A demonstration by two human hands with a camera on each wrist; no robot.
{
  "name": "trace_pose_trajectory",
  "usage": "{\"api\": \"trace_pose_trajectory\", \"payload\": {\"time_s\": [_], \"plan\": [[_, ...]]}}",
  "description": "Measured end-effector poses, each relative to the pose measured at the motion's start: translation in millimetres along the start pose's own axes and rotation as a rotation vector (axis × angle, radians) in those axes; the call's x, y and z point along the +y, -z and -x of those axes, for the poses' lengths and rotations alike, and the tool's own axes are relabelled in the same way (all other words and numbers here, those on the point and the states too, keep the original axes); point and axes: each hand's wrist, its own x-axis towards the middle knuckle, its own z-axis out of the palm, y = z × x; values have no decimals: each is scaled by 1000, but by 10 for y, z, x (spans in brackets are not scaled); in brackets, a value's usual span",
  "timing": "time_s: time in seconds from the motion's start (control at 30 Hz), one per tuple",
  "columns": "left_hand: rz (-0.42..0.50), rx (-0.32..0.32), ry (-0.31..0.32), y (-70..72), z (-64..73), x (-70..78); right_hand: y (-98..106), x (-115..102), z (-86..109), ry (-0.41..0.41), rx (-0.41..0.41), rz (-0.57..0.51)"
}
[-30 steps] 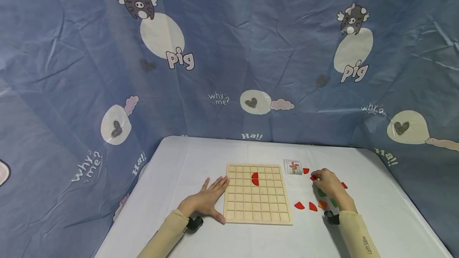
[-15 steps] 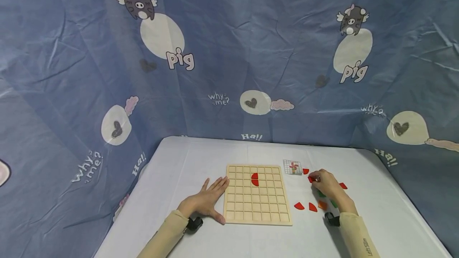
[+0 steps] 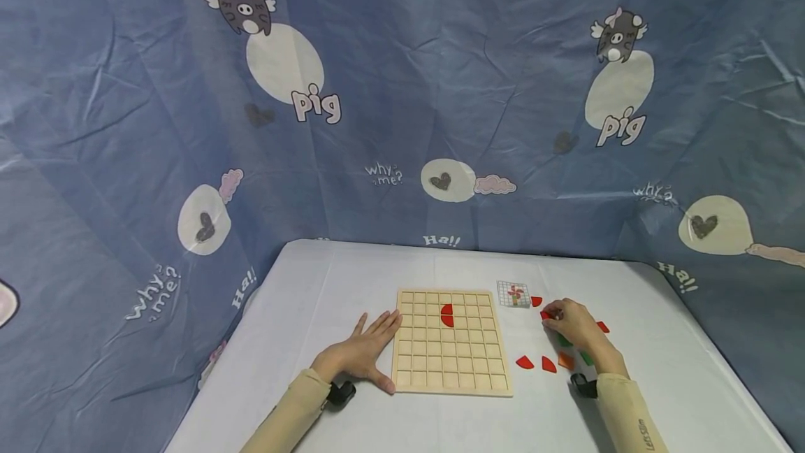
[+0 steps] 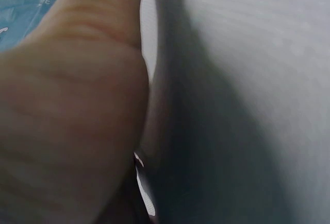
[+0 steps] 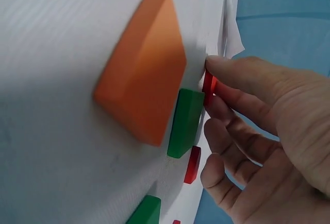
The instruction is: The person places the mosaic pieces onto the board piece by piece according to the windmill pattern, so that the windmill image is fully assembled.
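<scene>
Right hand (image 5: 294,141) at 3 to 4 o'clock, thumb and index pinching a thin red piece (image 5: 208,86) at 2 to 3; other fingers curled loosely. Orange block (image 5: 147,74) at 11 o'clock, biggest in view, lying on white counter (image 5: 46,44). Green block (image 5: 186,123) at 5 o'clock of it, can't tell if touching. Below that, small red block (image 5: 193,165). Second green block (image 5: 147,213) at 6 o'clock, cut by edge; red sliver (image 5: 176,222) beside it. Blue cloth (image 5: 289,28) at 2 o'clock, white print.
</scene>
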Motion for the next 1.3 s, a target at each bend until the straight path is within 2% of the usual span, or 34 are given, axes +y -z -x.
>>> {"api": "trace_pose_trajectory", "payload": {"time_s": [0.67,0.8,1.13,1.3], "plan": [[-1,5,-7,25,11,20,18,-93,43,-5,49,34],[-1,4,-6,21,7,16,-2,-178,62,34,63,27],[2,3,2,5,-5,0,-112,-501,125,194,120,9],[-4,2,5,-8,-5,-2,-168,-633,156,250,129,30]]}}
